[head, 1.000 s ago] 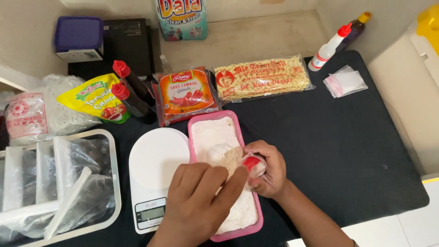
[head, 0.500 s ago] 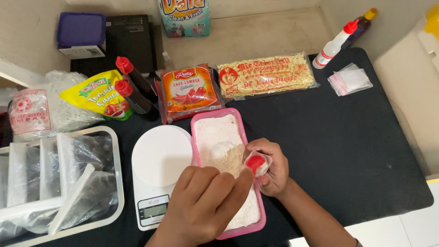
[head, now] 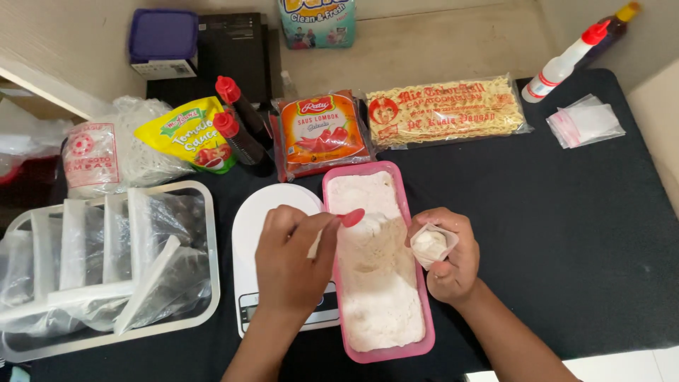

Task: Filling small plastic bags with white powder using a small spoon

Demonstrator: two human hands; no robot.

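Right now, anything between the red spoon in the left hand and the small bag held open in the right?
Nothing visible. The red spoon, held in the left hand, sits over the pink tray of white powder. The small clear bag in the right hand opens at the tray's right edge, with only open space between them.

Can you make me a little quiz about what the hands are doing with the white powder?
1. True or false: the left hand holds a red spoon over the pink tray.
2. What does the right hand hold? A) a bottle B) a small plastic bag with white powder C) a noodle pack
3. Fill in: the white kitchen scale stands to the ___ of the tray, as the camera sees it.

Key: 1 true; 2 B; 3 left.
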